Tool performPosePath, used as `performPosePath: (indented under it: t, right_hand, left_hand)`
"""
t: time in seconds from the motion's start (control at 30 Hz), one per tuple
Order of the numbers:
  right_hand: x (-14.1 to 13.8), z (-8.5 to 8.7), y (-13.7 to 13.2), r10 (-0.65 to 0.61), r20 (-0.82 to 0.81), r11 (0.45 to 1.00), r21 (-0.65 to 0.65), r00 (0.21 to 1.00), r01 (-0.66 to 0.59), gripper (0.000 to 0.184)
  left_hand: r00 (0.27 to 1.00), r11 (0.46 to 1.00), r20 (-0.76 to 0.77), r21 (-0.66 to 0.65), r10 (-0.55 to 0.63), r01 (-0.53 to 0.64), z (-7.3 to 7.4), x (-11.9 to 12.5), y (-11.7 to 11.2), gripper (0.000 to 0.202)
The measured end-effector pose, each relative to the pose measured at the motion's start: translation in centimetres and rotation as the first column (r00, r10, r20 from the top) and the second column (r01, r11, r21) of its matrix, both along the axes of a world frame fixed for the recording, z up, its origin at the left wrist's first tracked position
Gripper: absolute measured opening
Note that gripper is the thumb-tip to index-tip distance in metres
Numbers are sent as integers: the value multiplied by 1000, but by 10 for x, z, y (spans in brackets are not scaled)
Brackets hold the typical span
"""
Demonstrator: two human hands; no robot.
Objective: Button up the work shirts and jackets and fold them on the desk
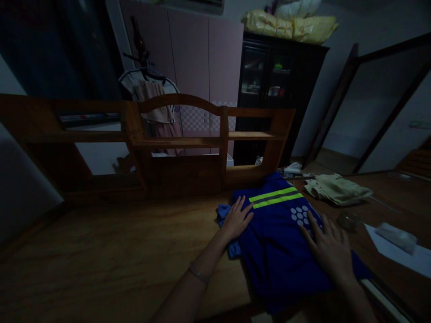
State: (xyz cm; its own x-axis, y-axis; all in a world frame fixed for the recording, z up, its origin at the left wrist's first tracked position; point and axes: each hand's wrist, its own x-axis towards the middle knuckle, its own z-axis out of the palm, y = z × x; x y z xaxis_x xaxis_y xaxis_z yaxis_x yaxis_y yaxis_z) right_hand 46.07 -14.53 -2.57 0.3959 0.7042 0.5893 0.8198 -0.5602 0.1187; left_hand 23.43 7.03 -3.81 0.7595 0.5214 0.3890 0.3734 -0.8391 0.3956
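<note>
A dark blue work garment (pixel 276 251) with yellow-green reflective stripes and a cluster of pale round dots lies folded on the wooden table (pixel 134 251). On its left edge rests my left hand (pixel 237 219), open, fingers spread flat near the stripes. My right hand (pixel 328 246) lies open across the right side of the garment, its fingertips beside the dots. A lighter blue piece of cloth (pixel 234 249) sticks out from under the garment's left side. Neither hand grips anything.
A wooden shelf unit (pixel 178 142) stands along the table's back. To the right are a folded pale cloth (pixel 336 188), a small glass dish (pixel 349 220), and a clear plastic packet (pixel 396 237) on white paper (pixel 417 260). Farther back stand a pink wardrobe (pixel 191 58) and a dark cabinet (pixel 303 80).
</note>
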Motion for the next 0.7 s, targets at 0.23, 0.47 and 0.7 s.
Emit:
performPosePath:
  t: [0.23,0.47,0.7]
  right_hand:
    - [-14,-8,2,-47,36,999,21,998,46,58]
    - [-14,-9,4,-56,31,997,49,998,55,60]
    - [-17,-6,3,-41,-6,996,73,999,42,57]
  left_hand:
    - [1000,1000,30,25,6,-6,-1,-1,1,50]
    - [998,996,29,64,57,-59,-3,1,1,48]
    - [998,998,28,35,49,-50,-4,0,2,49]
